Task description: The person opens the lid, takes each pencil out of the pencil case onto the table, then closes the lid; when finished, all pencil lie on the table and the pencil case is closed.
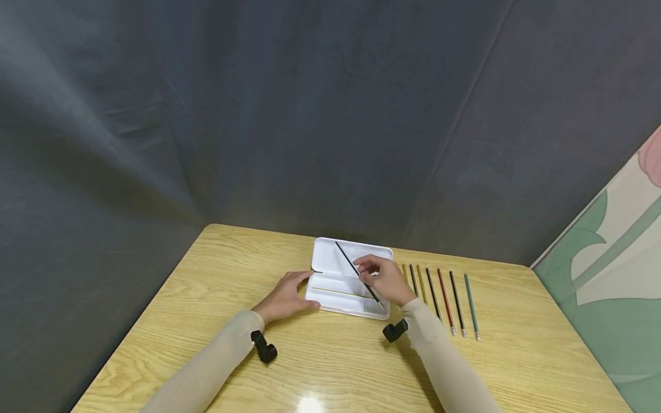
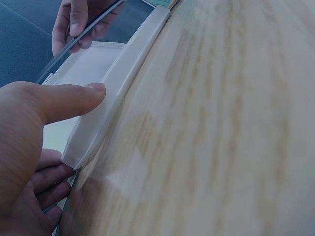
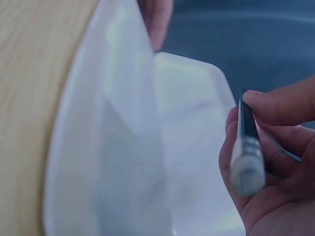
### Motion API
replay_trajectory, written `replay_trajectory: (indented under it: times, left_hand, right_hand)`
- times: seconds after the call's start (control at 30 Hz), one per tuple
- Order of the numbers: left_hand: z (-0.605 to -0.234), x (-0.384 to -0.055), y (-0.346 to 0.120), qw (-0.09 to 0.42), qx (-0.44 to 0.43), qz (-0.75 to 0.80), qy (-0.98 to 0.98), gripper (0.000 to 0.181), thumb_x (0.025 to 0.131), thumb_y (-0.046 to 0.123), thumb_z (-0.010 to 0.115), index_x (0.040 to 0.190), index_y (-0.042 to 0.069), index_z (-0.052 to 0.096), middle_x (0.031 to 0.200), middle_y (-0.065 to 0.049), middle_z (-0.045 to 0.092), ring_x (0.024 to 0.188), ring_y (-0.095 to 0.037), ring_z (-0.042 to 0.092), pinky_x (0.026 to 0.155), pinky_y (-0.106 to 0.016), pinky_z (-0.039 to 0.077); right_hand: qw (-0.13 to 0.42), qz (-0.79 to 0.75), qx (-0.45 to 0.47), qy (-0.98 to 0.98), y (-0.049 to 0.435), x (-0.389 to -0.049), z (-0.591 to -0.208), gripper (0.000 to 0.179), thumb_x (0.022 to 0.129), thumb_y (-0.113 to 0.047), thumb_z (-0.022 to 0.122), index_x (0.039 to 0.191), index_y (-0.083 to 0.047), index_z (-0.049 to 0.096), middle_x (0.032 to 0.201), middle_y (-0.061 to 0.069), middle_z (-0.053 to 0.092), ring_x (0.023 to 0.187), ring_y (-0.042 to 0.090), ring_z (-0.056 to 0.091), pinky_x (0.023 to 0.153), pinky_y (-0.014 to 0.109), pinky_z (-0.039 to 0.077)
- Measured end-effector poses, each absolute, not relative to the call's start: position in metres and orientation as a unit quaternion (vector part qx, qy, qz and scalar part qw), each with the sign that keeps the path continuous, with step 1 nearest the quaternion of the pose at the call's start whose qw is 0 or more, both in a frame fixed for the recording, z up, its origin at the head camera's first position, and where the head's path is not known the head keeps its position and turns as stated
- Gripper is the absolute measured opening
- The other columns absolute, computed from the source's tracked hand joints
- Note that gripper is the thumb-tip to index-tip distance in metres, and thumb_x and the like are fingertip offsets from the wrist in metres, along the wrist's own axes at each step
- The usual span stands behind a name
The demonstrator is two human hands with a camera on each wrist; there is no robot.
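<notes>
A white pencil case (image 1: pixel 338 303) lies with its lid (image 1: pixel 325 252) raised at the back of the wooden table. My left hand (image 1: pixel 285 297) holds the left end of the case; in the left wrist view, the thumb (image 2: pixel 74 102) lies over the front rim and the fingers are at the end. Above the case, my right hand (image 1: pixel 384 278) pinches a black pencil (image 1: pixel 347 257) between thumb and fingers. The pencil slants, its eraser end (image 3: pixel 247 174) facing the right wrist camera. A thin yellow strip (image 1: pixel 335 291), perhaps a pencil, runs lengthwise inside the case.
Right of the case, several pencils lie in a row, among them a red pencil (image 1: pixel 446 301) and a teal pencil (image 1: pixel 471 307). My right hand and forearm partly cover the nearest ones. A dark curtain (image 1: pixel 310 115) hangs behind the table (image 1: pixel 330 367).
</notes>
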State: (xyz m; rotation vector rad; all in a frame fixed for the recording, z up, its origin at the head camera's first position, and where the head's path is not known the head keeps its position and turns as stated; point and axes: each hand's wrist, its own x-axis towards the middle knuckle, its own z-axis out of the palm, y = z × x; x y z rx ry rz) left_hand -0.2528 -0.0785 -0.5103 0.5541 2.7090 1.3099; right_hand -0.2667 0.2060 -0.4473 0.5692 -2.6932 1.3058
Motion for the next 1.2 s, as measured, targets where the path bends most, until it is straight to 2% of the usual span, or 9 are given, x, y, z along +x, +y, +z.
replay_trajectory:
  times: [0.17,0.27,0.53,0.6,0.77,0.87,1.2]
  left_hand:
    - [-0.513,-0.254,-0.079,0.041,0.18,0.428,0.885,0.088,0.078,0.052,0.084,0.153,0.025,0.046,0.155,-0.003,0.048,0.146,-0.027,0.039,0.12,-0.053,0.036]
    - [-0.516,-0.255,-0.08,0.039,0.182,0.429,0.884,0.088,0.077,0.054,0.084,0.152,0.027,0.046,0.155,-0.002,0.047,0.147,-0.027,0.039,0.12,-0.054,0.036]
    - [-0.515,-0.255,-0.079,0.042,0.187,0.426,0.884,0.088,0.078,0.054,0.083,0.153,0.027,0.045,0.156,-0.003,0.046,0.147,-0.027,0.038,0.119,-0.054,0.037]
    - [-0.514,-0.255,-0.08,0.043,0.185,0.428,0.884,0.088,0.079,0.053,0.083,0.154,0.027,0.044,0.156,-0.003,0.046,0.147,-0.027,0.038,0.119,-0.054,0.037]
    - [-0.512,-0.255,-0.081,0.045,0.185,0.432,0.881,0.088,0.079,0.052,0.083,0.154,0.026,0.045,0.156,-0.004,0.045,0.148,-0.028,0.038,0.119,-0.054,0.036]
    - [-0.513,-0.255,-0.081,0.042,0.188,0.432,0.881,0.088,0.079,0.052,0.083,0.153,0.025,0.045,0.156,-0.004,0.046,0.147,-0.029,0.038,0.119,-0.054,0.037]
    - [-0.513,-0.255,-0.081,0.043,0.184,0.429,0.883,0.089,0.079,0.052,0.083,0.154,0.025,0.045,0.157,-0.004,0.045,0.148,-0.028,0.037,0.12,-0.053,0.036]
  right_hand:
    - [0.072,0.447,0.162,-0.877,0.225,-0.266,-0.435,0.029,0.09,0.001,0.07,0.118,-0.006,0.072,0.098,0.015,0.072,0.088,0.019,0.067,0.068,0.019,0.052]
    - [0.088,0.442,0.148,-0.881,0.239,-0.264,-0.427,0.029,0.091,-0.001,0.07,0.119,-0.006,0.072,0.1,0.015,0.071,0.089,0.017,0.066,0.069,0.018,0.052]
    - [0.12,0.473,0.102,-0.867,0.299,-0.254,-0.411,0.03,0.095,-0.003,0.067,0.125,-0.001,0.067,0.108,0.02,0.067,0.086,-0.001,0.062,0.07,0.016,0.056]
    - [0.132,0.48,0.09,-0.863,0.316,-0.251,-0.406,0.031,0.097,-0.004,0.066,0.127,0.001,0.066,0.107,0.016,0.067,0.084,-0.003,0.062,0.07,0.017,0.057]
    - [0.158,0.47,0.051,-0.867,0.362,-0.241,-0.399,0.035,0.099,-0.008,0.064,0.132,0.004,0.061,0.098,-0.009,0.066,0.082,-0.005,0.064,0.071,0.015,0.058]
    - [0.168,0.465,0.03,-0.869,0.387,-0.234,-0.398,0.036,0.099,-0.01,0.064,0.132,0.005,0.06,0.094,-0.018,0.064,0.081,-0.006,0.062,0.07,0.013,0.057]
    - [0.174,0.453,-0.016,-0.874,0.433,-0.216,-0.403,0.035,0.099,-0.009,0.063,0.131,0.006,0.06,0.088,-0.025,0.062,0.076,-0.007,0.063,0.066,0.012,0.056]
